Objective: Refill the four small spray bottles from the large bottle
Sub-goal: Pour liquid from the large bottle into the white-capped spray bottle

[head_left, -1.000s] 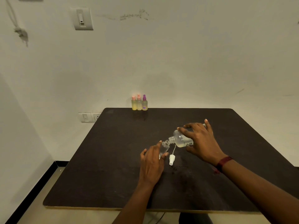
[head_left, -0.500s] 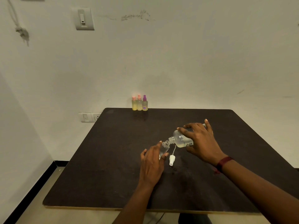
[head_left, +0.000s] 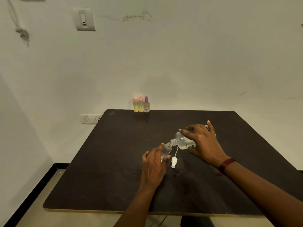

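Head camera: my right hand is gripping the tilted large bottle, pouring into the uncapped small spray bottle my left hand is holding on the surface; next I'm judging fullness, then recapping.

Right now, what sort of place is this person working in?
Probably a plain room in a home or small office: a dark table stands by a white wall, with a switch high up and a socket plate low beside the table.
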